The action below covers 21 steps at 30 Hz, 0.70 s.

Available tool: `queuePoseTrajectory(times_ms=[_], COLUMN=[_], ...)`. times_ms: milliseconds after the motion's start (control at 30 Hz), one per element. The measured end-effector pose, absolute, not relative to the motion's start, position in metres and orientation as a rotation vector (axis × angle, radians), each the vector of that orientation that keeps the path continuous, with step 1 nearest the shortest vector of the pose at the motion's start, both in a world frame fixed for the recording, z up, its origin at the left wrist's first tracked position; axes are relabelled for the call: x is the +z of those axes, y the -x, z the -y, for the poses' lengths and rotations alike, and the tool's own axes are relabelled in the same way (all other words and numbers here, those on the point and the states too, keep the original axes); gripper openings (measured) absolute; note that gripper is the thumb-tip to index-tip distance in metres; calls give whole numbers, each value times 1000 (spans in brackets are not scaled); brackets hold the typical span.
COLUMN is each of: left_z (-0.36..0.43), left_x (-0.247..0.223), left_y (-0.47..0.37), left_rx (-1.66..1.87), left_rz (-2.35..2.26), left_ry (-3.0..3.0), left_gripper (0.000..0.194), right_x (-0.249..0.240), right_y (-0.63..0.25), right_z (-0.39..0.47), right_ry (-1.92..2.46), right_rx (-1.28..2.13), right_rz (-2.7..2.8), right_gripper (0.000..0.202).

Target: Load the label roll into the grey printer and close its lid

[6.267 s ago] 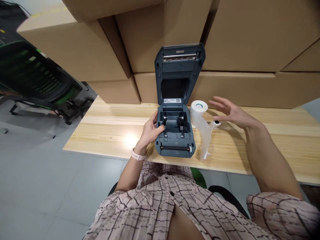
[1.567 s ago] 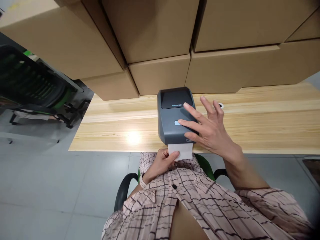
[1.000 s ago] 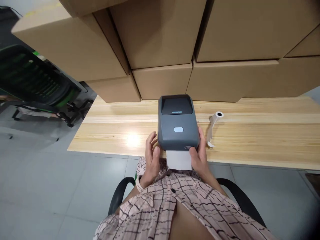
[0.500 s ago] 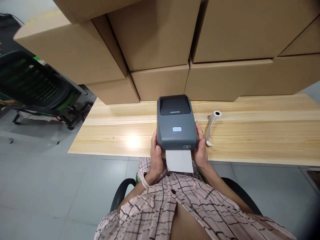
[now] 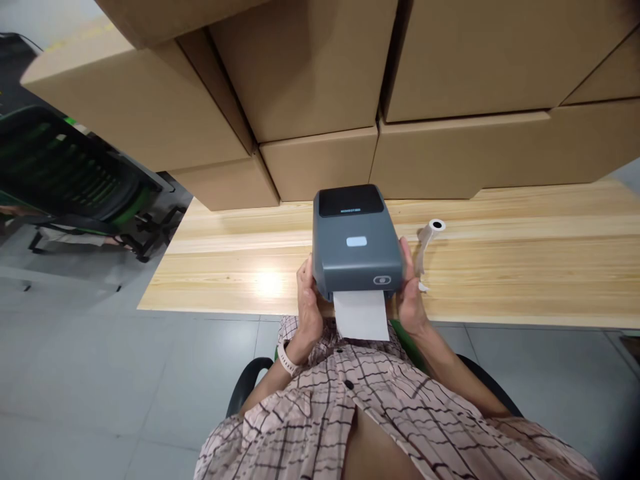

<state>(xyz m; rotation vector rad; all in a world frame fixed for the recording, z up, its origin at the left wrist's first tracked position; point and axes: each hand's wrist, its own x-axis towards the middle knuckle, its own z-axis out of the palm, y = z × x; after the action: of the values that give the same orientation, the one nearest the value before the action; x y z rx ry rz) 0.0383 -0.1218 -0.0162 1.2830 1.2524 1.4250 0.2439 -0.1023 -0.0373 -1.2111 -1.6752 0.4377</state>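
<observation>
A dark grey label printer [image 5: 357, 260] with a black window on top sits at the middle of the wooden table, its front towards me. My left hand [image 5: 309, 300] grips its left side near the front corner. On the opposite side, my right hand [image 5: 411, 293] holds the right front corner, fingers along the edge. The front of the printer's cover looks slightly raised, with a dark gap showing beneath it at the corners. From the front slot a blank white label strip [image 5: 361, 317] hangs over the table edge. My fingertips are partly hidden by the printer.
To the right of the printer, a small white paper roll [image 5: 436, 227] stands with a loose tail trailing towards me. Large cardboard boxes [image 5: 320, 167] are stacked along the back of the wooden table [image 5: 525, 260]. A dark mesh office chair [image 5: 65, 173] stands on the floor at left.
The front of the printer's cover has come up and towards me, with both hands at its sides. My right hand has shifted slightly right. The paper roll stays in place.
</observation>
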Motion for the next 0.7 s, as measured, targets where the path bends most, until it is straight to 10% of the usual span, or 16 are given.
queuePoseTrajectory(times_ms=[700], left_z=[68], left_x=[-31], left_y=[-24], left_rx=[1450], left_rz=[-1152], left_ry=[-1109], left_gripper=[81], right_x=[64], right_y=[-256], right_z=[-36], right_ry=[1284], right_rx=[88], right_rz=[1882], right_gripper=[78])
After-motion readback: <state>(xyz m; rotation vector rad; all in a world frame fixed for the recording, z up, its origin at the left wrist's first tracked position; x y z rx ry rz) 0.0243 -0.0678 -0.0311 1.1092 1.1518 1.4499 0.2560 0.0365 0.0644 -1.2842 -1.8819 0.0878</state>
